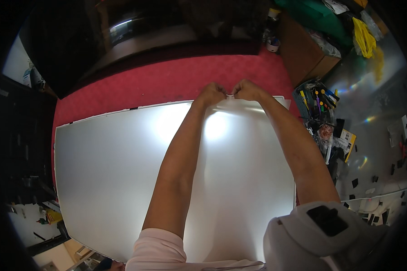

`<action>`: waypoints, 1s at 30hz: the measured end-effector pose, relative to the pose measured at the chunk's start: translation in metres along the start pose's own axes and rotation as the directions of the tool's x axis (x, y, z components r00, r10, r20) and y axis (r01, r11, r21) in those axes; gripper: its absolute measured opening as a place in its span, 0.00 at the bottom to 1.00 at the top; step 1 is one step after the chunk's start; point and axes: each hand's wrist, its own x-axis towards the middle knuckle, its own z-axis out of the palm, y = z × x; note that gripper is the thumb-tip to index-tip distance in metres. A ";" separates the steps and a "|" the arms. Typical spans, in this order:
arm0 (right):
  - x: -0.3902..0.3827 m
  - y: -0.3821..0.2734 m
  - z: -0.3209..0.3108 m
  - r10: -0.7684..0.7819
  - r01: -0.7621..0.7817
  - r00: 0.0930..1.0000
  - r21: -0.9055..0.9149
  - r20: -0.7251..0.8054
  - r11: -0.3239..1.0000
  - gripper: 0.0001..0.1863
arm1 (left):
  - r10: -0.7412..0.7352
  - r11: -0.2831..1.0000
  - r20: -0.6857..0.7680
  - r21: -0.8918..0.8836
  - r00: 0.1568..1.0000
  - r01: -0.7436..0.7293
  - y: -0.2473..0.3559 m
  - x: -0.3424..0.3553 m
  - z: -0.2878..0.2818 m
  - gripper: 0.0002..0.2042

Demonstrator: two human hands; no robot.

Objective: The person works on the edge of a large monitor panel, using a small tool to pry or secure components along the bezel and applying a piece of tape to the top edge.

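Left hand (pixel 211 94) and right hand (pixel 246 89): both closed, pinching a small white tab (pixel 230 96) at the far edge of a large white sheet (pixel 113 171). Sheet lies flat on red-covered desk (pixel 167 81). Tray of coloured markers (pixel 319 97) to the right.

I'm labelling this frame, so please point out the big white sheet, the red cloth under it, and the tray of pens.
white sheet (pixel 108 180), head view, bare left half.
red cloth (pixel 167 81), head view, strip beyond the sheet's far edge.
tray of pens (pixel 319 99), head view, the coloured pens.

A red cloth (pixel 167 81) covered the tabletop at upper centre. Coloured markers (pixel 320 97) lay at right. A brown cardboard box (pixel 305 56) stood at upper right.
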 end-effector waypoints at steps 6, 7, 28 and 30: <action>0.004 0.003 -0.003 0.040 -0.042 0.998 0.033 0.044 0.999 0.08 | -0.042 0.999 0.037 -0.013 0.998 0.043 0.004 0.002 -0.005 0.13; 0.004 0.003 -0.003 0.054 -0.055 0.998 0.019 0.030 0.998 0.08 | -0.057 0.998 0.036 -0.030 0.998 0.058 0.005 0.001 -0.004 0.13; 0.001 -0.004 -0.010 0.060 -0.060 0.995 -0.013 0.083 0.998 0.11 | -0.117 0.992 0.087 -0.030 0.989 0.120 0.005 0.009 -0.009 0.13; -0.001 -0.014 -0.008 0.058 -0.056 0.995 -0.021 0.087 0.998 0.13 | -0.096 0.995 0.058 -0.031 0.994 0.098 -0.001 0.006 -0.012 0.14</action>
